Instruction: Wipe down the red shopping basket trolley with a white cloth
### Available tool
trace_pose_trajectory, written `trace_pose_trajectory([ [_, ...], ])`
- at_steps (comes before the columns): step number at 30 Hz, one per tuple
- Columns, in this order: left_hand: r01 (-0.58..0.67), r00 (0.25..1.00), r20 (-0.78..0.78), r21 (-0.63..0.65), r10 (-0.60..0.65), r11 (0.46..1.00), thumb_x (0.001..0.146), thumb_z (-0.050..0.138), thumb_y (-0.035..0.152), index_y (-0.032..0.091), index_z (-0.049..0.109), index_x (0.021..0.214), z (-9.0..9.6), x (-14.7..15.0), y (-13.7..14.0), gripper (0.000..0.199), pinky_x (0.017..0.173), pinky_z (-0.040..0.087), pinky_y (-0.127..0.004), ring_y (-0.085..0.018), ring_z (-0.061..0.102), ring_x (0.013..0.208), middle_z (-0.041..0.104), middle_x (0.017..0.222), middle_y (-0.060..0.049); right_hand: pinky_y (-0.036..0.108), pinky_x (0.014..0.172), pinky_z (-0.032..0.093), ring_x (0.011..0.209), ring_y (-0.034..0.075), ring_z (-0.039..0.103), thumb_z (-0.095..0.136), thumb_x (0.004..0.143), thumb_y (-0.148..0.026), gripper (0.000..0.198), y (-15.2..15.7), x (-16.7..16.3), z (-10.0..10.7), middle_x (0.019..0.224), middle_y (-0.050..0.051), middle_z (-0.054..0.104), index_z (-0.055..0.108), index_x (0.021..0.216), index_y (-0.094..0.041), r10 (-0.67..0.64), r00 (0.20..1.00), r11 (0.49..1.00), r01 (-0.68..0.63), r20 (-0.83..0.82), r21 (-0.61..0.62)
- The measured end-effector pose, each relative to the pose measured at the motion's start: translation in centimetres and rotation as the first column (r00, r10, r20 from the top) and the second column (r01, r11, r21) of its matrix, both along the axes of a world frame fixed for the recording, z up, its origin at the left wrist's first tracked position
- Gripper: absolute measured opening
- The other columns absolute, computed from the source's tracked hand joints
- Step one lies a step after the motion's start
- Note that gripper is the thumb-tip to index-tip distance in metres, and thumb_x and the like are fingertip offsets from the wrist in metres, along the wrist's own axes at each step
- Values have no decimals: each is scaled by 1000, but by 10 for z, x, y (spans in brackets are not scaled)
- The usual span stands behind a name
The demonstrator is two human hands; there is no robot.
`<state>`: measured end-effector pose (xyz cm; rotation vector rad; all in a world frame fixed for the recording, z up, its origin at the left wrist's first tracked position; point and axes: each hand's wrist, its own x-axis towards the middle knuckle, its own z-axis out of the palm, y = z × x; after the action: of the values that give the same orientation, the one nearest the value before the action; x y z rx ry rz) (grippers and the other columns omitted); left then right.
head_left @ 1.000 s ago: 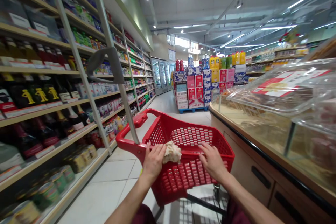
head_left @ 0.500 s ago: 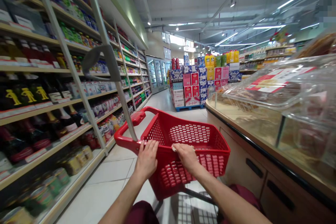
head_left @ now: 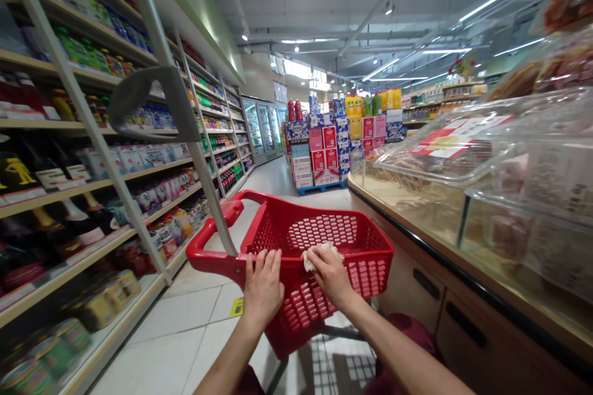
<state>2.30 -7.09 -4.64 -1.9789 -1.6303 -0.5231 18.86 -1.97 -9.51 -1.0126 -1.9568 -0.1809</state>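
A red plastic shopping cart [head_left: 319,231] with perforated walls stands side-on in front of me. My left hand [head_left: 264,284] grips its near rim, fingers hooked over the edge and the thumb hidden. Further right on that rim, my right hand [head_left: 330,274] holds a crumpled white cloth [head_left: 311,255], perhaps a tissue, pressed against the red plastic. The cart's handle end, with a red grip [head_left: 234,213], is to the left. A metal pole [head_left: 208,185] with a grey plastic loop [head_left: 160,105] rises beside it.
Shelves of bottles and cans [head_left: 134,163] line the left side. On the right, a wooden counter [head_left: 407,253] with glass edging bears clear packaged food [head_left: 463,142]. Stacked boxes [head_left: 319,154] stand on a blue pallet ahead. A yellow floor sticker [head_left: 237,307] lies left of the cart.
My right hand has shifted slightly along the rim, and more of the white cloth shows. The left hand keeps its place on the rim. The view has turned slightly right.
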Motion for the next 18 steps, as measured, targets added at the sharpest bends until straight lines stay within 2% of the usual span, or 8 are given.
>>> trace_pose_trajectory([
  [3,-2,1000,-3,8,2,1000,67,43,16,12,44,121,-1,6,1,54,105,10,-45,-24,38,114,53,119,-8,37,81,39,97,22,50,47,75,-11,46,5,19,2,108,8,59,49,120,-24,-33,991,996,43,126,-77],
  [7,17,1000,-6,8,-17,1000,68,43,15,14,44,122,-1,9,3,54,105,12,-44,-23,38,115,53,120,-8,45,95,25,118,23,37,38,76,-5,49,17,75,-13,125,5,49,50,119,-27,-87,976,988,111,200,-109],
  [9,24,1000,-2,8,-24,1000,67,43,14,14,44,121,-1,10,3,54,105,12,-44,-23,38,115,53,119,-7,46,97,24,118,21,39,33,74,-3,52,26,111,-23,123,5,51,50,118,-25,-147,973,974,174,178,-145],
  [11,19,1000,5,7,-19,1000,67,43,14,14,46,120,-1,12,3,53,105,13,-44,-23,38,115,54,118,-8,46,95,28,114,21,43,30,73,-2,52,33,138,-31,119,7,55,54,114,-22,-278,956,942,291,93,-169],
  [13,-3,1000,15,8,3,1000,67,42,14,13,47,119,0,14,3,52,105,12,-45,-24,39,114,54,117,-8,45,94,31,113,22,45,30,72,-3,51,37,143,-37,116,10,56,56,113,-19,-374,927,910,372,26,-180],
  [14,-15,1000,18,9,15,1000,67,41,13,12,48,118,0,15,3,52,105,12,-46,-25,39,114,55,117,-9,45,95,31,113,22,44,30,72,-4,51,37,137,-39,117,10,56,56,113,-18,-380,925,910,377,15,-175],
  [18,-20,1000,-3,15,20,1000,67,41,12,13,48,119,1,11,2,52,105,14,-46,-24,40,113,55,117,-8,41,100,27,119,18,39,32,72,-4,52,32,105,-44,124,5,50,51,118,-19,-173,982,980,179,77,-85],
])
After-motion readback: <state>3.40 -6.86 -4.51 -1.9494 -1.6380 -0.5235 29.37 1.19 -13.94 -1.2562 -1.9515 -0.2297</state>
